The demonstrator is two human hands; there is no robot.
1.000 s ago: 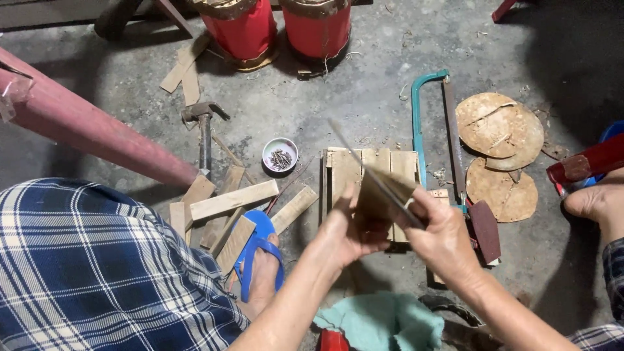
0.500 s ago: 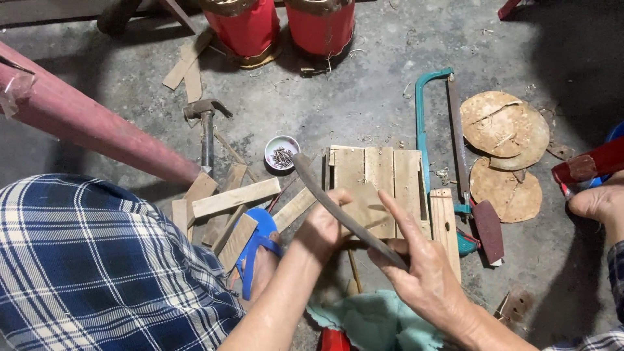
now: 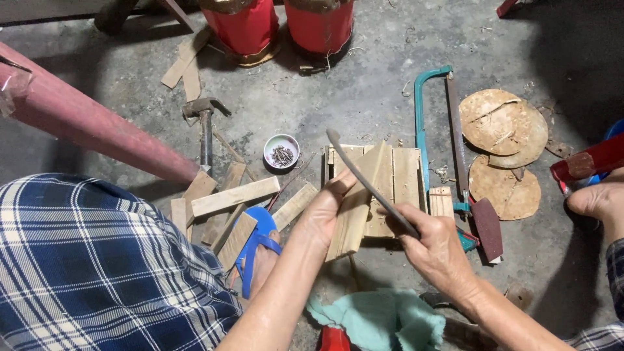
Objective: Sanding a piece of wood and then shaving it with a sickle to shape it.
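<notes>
Wooden slat (image 3: 354, 208) raised upright; left hand (image 3: 325, 211) grips it, right hand (image 3: 432, 244) holds blade (image 3: 367, 182).

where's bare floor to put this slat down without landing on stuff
Bare concrete lies between the hammer, the red drums and the hacksaw, above the bowl of nails. It is crowded by the wood scraps near the sandal, and around the slat panel under both hands.

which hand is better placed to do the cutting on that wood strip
Right, probably. The right hand already grips the curved blade by its handle end, with the blade lying across the wood strip. The left hand holds that strip at its edge, steadying it.
</notes>
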